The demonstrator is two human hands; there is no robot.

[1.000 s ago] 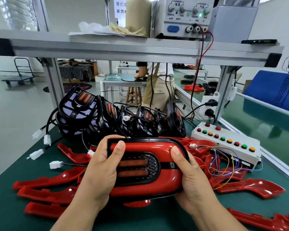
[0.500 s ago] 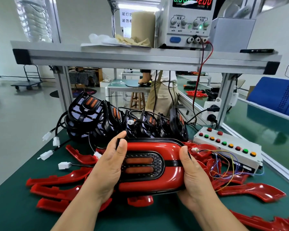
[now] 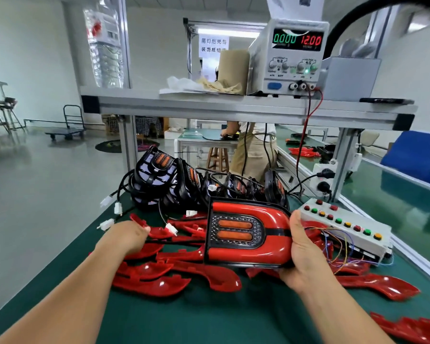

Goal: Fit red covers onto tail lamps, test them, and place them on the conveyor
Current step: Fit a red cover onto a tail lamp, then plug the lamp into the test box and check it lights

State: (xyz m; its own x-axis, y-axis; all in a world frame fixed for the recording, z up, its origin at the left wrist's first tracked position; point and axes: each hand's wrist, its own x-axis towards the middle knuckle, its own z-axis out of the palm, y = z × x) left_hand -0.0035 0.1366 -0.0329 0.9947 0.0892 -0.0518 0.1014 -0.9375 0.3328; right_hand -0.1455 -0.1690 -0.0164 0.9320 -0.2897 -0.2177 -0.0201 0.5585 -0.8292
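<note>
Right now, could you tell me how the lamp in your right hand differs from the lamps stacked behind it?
The held lamp wears a red cover; the stacked lamps are bare black. The held lamp lies face up in the right hand; the stacked lamps stand on edge in a row on the table. Both show twin orange bars.

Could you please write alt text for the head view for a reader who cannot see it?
A person's right hand holds a red-covered tail lamp above a green bench, while the left hand reaches toward a white connector among loose red covers. Behind are black lamps, a button box and a power supply reading 12.00.
</note>
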